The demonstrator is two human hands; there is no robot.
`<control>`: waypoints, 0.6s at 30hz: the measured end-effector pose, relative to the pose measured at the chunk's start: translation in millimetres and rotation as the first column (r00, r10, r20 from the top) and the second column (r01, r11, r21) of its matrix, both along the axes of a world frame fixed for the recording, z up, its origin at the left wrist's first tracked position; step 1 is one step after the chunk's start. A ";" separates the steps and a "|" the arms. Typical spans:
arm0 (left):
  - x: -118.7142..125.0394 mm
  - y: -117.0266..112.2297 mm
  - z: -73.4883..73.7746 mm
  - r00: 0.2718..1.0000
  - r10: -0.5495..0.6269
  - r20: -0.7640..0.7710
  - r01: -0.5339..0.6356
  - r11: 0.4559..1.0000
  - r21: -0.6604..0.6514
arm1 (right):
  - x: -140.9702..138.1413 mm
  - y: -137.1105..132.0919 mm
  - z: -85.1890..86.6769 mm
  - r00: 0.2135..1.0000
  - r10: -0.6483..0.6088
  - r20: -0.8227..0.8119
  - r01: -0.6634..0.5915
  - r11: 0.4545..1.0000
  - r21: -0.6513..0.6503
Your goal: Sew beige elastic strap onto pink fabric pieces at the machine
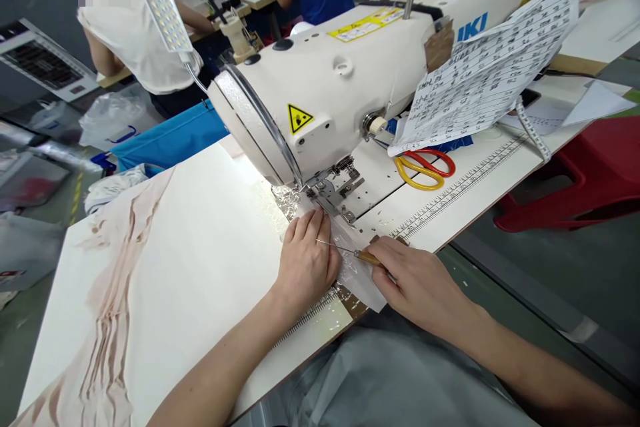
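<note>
My left hand (305,260) lies flat on a small piece of thin white fabric (363,283), fingertips close to the presser foot (330,197) of a white sewing machine (325,87). My right hand (415,280) grips an awl (350,251) with a wooden handle; its thin metal point lies across the back of my left hand's fingers. The fabric runs from under the presser foot toward the table's front edge. A clear plastic film (287,200) sits under the needle area.
Yellow-and-red scissors (425,169) lie right of the machine under a printed paper sheet (490,67). A ruler strip (465,183) is set into the white table (200,233). Pink-streaked cloth (115,293) drapes at left. Two people work behind; a red stool (595,173) stands at right.
</note>
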State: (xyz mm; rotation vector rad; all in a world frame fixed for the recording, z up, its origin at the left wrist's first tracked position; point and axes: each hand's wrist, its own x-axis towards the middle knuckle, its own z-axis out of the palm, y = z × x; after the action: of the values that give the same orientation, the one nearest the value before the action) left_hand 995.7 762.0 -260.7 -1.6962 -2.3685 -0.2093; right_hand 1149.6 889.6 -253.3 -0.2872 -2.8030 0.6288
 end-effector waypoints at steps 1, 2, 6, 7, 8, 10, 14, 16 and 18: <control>-0.7 0.3 -0.2 1.000 0.005 -0.003 -0.005 1.000 -0.001 | -2.1 -0.1 0.2 1.000 -0.004 0.003 0.004 1.000 0.001; -1.7 0.6 -0.3 1.000 0.009 -0.005 -0.009 1.000 -0.002 | -4.2 -0.2 0.5 1.000 -0.009 0.006 0.009 1.000 0.005; -6.8 2.0 0.7 1.000 0.026 0.004 -0.026 1.000 0.001 | -11.3 0.0 0.8 1.000 -0.016 0.024 0.015 1.000 0.025; -8.1 2.4 1.3 0.999 0.038 0.004 -0.038 0.999 0.001 | -13.2 0.1 0.6 0.999 -0.017 0.027 0.017 0.999 0.028; -9.3 2.9 1.7 0.998 0.055 0.002 -0.055 0.998 0.000 | -15.1 0.2 0.3 0.999 -0.020 0.030 0.019 0.999 0.031; -11.6 3.9 2.1 0.996 0.091 -0.006 -0.091 0.996 -0.002 | -19.7 0.5 -0.9 0.999 -0.025 0.030 0.024 0.999 0.040; -16.6 6.1 0.8 0.994 0.112 -0.010 -0.112 0.994 0.006 | -29.1 1.0 -4.1 0.999 -0.042 0.028 0.040 0.997 0.062; -19.7 6.4 0.3 0.994 0.111 -0.018 -0.111 0.994 0.001 | -30.6 0.9 -4.7 0.998 -0.056 0.022 0.054 0.996 0.071; -22.9 5.7 0.3 0.993 0.112 -0.036 -0.113 0.994 -0.007 | -27.7 -0.2 -3.7 0.997 -0.081 -0.009 0.081 0.993 0.088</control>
State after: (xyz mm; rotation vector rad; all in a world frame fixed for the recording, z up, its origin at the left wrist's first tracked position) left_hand 972.8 767.7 -260.4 -1.5508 -2.4333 -0.1478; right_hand 1122.0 889.4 -257.0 -0.3787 -2.7884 0.4854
